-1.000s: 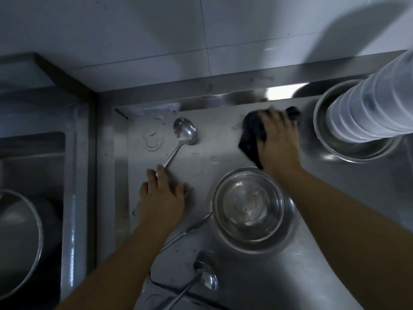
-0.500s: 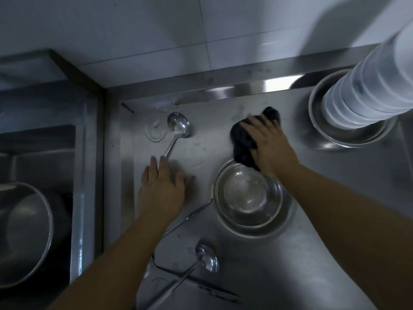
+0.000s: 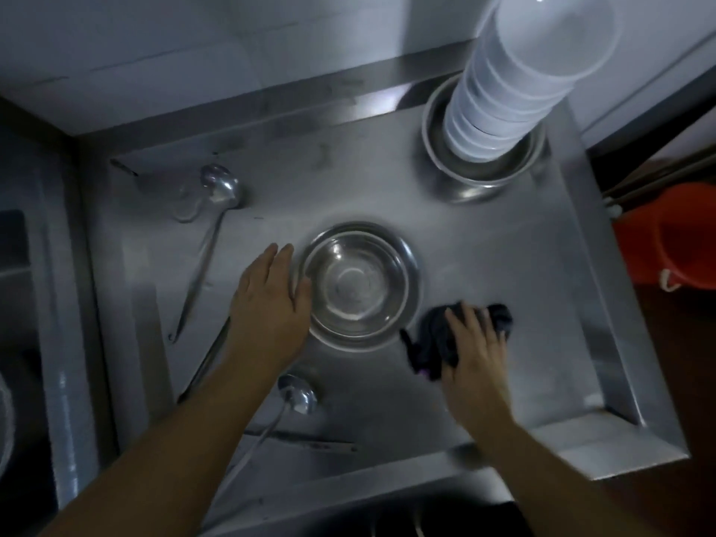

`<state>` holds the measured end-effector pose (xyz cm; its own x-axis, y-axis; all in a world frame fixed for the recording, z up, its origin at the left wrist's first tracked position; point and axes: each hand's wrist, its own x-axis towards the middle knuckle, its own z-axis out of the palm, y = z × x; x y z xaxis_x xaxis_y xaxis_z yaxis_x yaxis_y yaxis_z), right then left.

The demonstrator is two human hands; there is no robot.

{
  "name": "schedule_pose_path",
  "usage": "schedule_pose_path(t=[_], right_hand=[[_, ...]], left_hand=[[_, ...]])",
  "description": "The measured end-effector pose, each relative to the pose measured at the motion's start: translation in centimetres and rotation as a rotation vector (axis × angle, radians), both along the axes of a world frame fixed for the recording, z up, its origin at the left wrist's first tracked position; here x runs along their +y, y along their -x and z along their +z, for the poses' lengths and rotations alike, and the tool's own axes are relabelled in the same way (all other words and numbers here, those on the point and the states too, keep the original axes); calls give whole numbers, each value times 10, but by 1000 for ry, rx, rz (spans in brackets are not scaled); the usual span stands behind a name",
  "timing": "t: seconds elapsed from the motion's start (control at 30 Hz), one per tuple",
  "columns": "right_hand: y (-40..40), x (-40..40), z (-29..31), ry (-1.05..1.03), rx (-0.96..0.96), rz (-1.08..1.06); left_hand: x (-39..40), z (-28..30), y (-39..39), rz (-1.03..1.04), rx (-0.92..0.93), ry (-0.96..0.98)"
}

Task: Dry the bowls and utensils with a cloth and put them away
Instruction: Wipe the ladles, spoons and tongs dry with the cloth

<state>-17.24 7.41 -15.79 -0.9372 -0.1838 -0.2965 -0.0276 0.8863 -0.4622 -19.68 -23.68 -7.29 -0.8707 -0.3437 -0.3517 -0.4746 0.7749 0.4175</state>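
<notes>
Cloth (image 3: 465,335): your right hand (image 3: 474,354) now presses it flat, moved from far of bowl (image 3: 356,281) to its right.
Left hand (image 3: 271,300): released, fingers straight, shifted onto bowl's left rim.

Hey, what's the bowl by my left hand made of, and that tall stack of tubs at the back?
The bowl looks like polished stainless steel: mirror-like glints. The stacked tubs seem translucent whitish plastic, since the rims show through one another; I can't be certain.
</notes>
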Motion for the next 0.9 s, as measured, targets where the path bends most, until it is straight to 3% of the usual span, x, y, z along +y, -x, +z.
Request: schedule_pose_path(t=[0.07, 0.17, 0.27, 0.33, 0.67, 0.77, 0.9], right_hand=[[-44, -8, 4, -5, -42, 105], [-85, -13, 8, -32, -73, 433], [-101, 13, 12, -46, -69, 729], [-101, 42, 15, -57, -59, 800], [10, 211, 28, -360, -73, 635], [48, 218, 24, -422, 34, 693], [117, 173, 22, -373, 137, 570]], left_hand=[[17, 0, 1, -29, -6, -14], [39, 1, 5, -87, 1, -4], [56, 2, 12, -104, -17, 24], [65, 3, 17, -119, -45, 47], [110, -8, 36, -194, -56, 84], [123, -14, 47, -184, -79, 30], [134, -19, 73, -149, -98, -80]])
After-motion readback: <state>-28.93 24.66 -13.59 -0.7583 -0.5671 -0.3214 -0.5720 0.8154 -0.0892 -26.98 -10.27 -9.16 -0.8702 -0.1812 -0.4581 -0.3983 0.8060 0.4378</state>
